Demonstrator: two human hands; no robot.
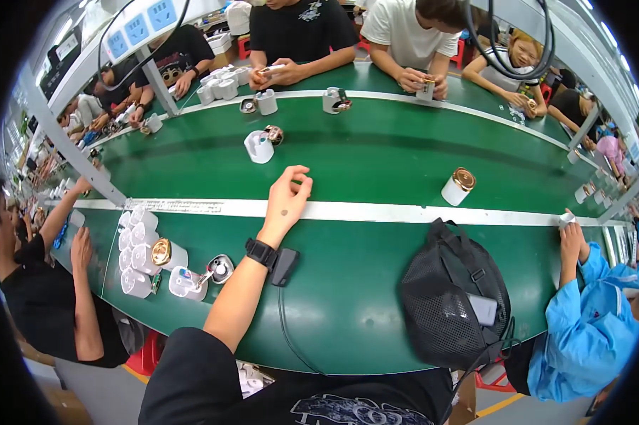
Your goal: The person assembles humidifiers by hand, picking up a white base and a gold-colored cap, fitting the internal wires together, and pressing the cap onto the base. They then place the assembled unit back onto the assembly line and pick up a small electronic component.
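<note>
My left hand [289,193] reaches out over the white strip [362,211] that divides the green table. Its fingers are loosely bent and apart, with nothing between them. Beyond it on the far green surface stands a white cylindrical housing [258,149], a copper-coloured cap [274,134] with inner parts leaning at its opening. Farther right a white cylinder with a gold top [459,187] stands by itself. Near my left forearm are an opened white housing [187,283], a round metallic-lined cap [220,269] wired to it, and a gold-ended housing [169,253]. My right hand is out of the picture.
Several white housings [137,241] cluster at the left. A black mesh bag [447,297] lies right of my arm. A cable runs down from the black box [285,268] at my wrist. Co-workers sit opposite and at both sides. A metal post [78,149] rises at left.
</note>
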